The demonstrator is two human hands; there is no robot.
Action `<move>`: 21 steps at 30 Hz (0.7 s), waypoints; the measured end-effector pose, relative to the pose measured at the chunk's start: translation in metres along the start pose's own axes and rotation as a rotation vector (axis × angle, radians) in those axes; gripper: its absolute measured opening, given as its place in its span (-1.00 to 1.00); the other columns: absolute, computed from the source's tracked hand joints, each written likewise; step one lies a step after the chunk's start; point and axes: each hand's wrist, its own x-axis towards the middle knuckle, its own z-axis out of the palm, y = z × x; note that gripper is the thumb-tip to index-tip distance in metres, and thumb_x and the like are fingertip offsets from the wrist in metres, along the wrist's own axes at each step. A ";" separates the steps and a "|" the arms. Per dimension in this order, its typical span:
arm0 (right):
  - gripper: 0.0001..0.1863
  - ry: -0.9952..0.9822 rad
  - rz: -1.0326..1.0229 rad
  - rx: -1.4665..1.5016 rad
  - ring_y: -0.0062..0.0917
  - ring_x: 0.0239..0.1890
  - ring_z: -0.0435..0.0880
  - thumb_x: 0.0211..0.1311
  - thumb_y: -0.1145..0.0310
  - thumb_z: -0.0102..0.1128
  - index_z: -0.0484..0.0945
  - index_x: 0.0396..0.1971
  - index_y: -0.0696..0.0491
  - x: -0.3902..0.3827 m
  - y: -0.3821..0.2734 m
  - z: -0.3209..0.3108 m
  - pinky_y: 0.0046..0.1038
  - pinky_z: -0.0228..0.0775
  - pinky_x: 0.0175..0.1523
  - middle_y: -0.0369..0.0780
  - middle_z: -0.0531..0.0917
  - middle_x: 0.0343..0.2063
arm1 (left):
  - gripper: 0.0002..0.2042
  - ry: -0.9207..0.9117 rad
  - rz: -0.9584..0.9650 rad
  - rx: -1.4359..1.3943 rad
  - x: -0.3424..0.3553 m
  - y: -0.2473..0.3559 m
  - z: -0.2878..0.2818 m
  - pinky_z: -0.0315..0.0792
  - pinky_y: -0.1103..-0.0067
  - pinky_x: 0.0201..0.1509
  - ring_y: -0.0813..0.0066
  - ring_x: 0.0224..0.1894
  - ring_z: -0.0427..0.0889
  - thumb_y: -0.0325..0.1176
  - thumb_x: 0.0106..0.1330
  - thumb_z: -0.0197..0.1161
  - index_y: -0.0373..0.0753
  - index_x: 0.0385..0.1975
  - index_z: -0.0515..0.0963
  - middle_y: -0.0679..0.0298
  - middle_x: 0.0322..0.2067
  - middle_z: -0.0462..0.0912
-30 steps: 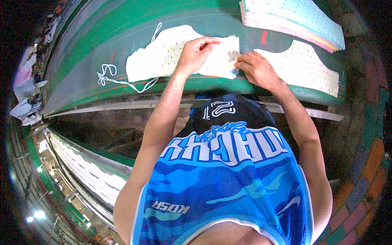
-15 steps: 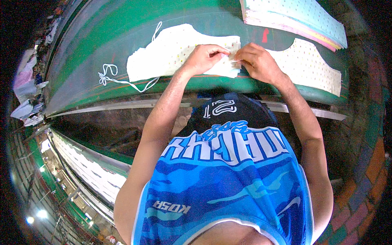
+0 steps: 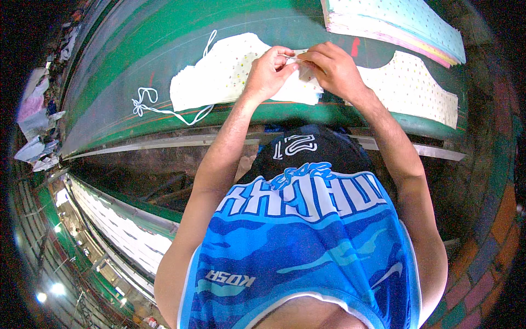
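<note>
Over dotted fabric (image 3: 219, 71), the right hand (image 3: 335, 68) has moved farther forward.

Left of the left grip (image 3: 267, 75), the cut fabric (image 3: 219, 68) is white with multicoloured dots, the cord (image 3: 189, 123) white. Right of the right grip (image 3: 333, 68), the cut panel (image 3: 413, 88) is dotted cream; beyond, the fabric stack (image 3: 394, 27) shows dotted pale blue above pink and yellow. The counter (image 3: 246, 16) is green.
</note>
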 end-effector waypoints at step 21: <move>-0.70 -0.307 0.004 -0.109 -0.26 0.13 0.64 0.15 0.51 0.30 0.65 -0.08 0.02 -0.042 -0.005 -0.011 -0.20 0.55 0.20 -0.22 0.67 0.07 | -0.83 -0.021 0.150 0.010 0.009 0.003 -0.028 0.50 0.64 -0.30 0.70 -0.39 0.61 -0.46 0.45 0.28 -0.19 -0.12 0.81 0.30 -0.31 0.83</move>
